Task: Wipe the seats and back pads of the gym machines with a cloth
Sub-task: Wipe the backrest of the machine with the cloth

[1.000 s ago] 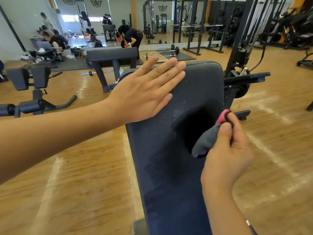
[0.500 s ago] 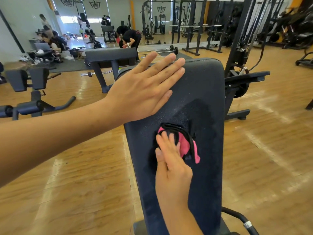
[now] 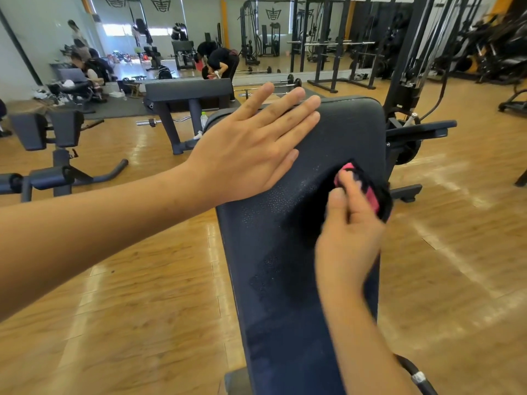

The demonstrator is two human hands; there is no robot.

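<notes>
A long dark back pad (image 3: 288, 252) of an incline bench runs up the middle of the view, with damp streaks on its surface. My left hand (image 3: 251, 155) lies flat on the pad's upper left edge, fingers straight. My right hand (image 3: 350, 223) presses a pink and black cloth (image 3: 373, 192) against the pad near its upper right edge. The hand is blurred by motion, and its fingers cover most of the cloth.
A flat bench (image 3: 188, 92) and a roller-pad machine (image 3: 45, 132) stand to the left on the wooden floor. A cable machine (image 3: 410, 89) stands close behind the pad on the right. People (image 3: 222, 64) are by the far mirror wall.
My right hand has slid the cloth from the pad's centre up to its upper right edge. One second ago it gripped the cloth off the pad. The left hand stayed put.
</notes>
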